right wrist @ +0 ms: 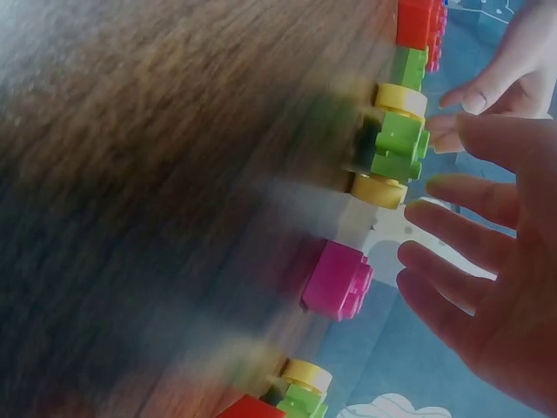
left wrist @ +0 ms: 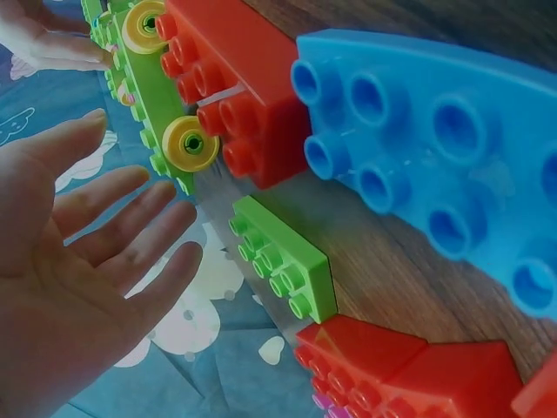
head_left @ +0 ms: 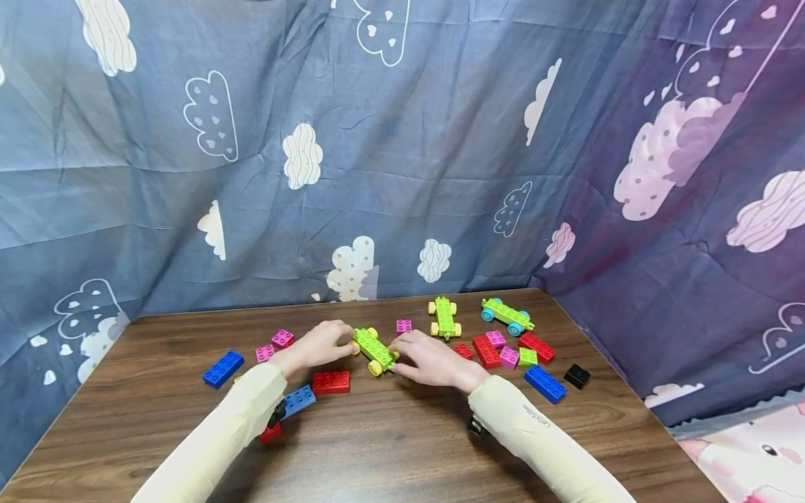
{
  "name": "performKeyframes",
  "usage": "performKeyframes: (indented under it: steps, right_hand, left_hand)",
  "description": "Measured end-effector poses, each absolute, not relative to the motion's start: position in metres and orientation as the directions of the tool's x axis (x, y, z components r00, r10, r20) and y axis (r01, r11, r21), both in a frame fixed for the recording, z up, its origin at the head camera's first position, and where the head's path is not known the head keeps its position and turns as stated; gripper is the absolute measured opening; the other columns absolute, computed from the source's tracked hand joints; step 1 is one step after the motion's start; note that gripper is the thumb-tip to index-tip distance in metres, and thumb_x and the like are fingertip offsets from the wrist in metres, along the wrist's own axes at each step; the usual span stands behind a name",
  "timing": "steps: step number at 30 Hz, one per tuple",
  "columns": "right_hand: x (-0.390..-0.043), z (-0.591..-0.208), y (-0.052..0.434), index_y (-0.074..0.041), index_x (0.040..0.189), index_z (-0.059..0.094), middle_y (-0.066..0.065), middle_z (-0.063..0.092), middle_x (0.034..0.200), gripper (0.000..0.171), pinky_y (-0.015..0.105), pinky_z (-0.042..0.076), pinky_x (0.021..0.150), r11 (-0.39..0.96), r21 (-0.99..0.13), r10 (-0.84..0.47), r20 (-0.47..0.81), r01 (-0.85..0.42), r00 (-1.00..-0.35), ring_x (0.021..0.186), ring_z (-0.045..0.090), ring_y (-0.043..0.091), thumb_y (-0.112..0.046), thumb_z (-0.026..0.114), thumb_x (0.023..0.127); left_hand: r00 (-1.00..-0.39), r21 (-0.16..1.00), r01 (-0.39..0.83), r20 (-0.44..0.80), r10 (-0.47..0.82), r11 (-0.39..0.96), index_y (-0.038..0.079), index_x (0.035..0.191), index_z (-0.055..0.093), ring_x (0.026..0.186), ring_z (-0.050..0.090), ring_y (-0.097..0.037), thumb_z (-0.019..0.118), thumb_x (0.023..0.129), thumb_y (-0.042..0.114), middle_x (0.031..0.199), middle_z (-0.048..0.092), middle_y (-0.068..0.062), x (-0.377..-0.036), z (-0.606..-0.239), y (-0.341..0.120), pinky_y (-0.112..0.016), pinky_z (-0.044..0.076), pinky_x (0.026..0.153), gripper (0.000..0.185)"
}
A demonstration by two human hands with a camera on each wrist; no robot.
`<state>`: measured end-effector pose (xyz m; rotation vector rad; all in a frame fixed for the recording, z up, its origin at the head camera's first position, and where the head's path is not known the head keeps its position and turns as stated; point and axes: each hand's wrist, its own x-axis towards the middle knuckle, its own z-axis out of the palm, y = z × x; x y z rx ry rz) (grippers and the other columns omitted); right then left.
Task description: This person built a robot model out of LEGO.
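A green wheeled base with yellow wheels lies on the wooden table between my two hands. My left hand is at its far left end, and in the left wrist view that left hand has straight, spread fingers just short of the base. My right hand is at the base's near right end. In the right wrist view the right hand is spread, its fingertips close to a yellow wheel. Neither hand grips anything.
A red brick and blue brick lie by my left forearm, with a blue brick and pink bricks further left. Right of my hands are two more green wheeled bases, red bricks, a blue brick and a black brick. Cloud-print cloth walls the table.
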<state>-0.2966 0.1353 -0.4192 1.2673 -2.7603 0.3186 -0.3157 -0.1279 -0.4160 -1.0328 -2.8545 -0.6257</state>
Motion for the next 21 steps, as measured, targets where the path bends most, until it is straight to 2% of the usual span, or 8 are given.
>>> performKeyframes:
  steps: [6,14,21]
  right_hand:
    - [-0.2957,-0.4213,0.1348,-0.006,0.12,0.068,0.006,0.067,0.121,0.033,0.04,0.051,0.098,0.628,-0.116,-0.751,0.169,-0.769,-0.639,0.113,0.059,0.022,-0.029,0.066,0.095]
    - [-0.2938,-0.4214,0.1383,-0.006,0.121,0.068,0.007,0.067,0.12,0.035,0.041,0.05,0.099,0.627,-0.126,-0.753,0.153,-0.769,-0.64,0.113,0.058,0.022,-0.031,0.065,0.095]
    - [-0.2898,-0.4209,0.1414,-0.009,0.117,0.069,0.006,0.066,0.118,0.03,0.039,0.05,0.098,0.614,-0.126,-0.764,0.151,-0.779,-0.627,0.112,0.058,0.021,-0.03,0.065,0.096]
  left_hand:
    - [-0.77,0.335,0.632,0.17,0.614,0.699,-0.005,0.106,0.07,0.1,0.066,-0.031,0.066,0.093,0.016,0.105,0.072,-0.018,-0.317,-0.4191,-0.1262,-0.046,0.053,0.091,0.025]
    - [-0.772,0.316,0.63,0.161,0.615,0.709,-0.003,0.105,0.072,0.101,0.066,-0.03,0.068,0.092,0.017,0.107,0.071,-0.017,-0.3179,-0.4213,-0.1237,-0.045,0.054,0.091,0.024]
    - [-0.736,0.276,0.675,0.186,0.651,0.684,0.002,0.095,0.075,0.101,0.067,-0.029,0.067,0.092,0.015,0.106,0.071,-0.015,-0.3134,-0.4196,-0.1183,-0.044,0.055,0.089,0.016]
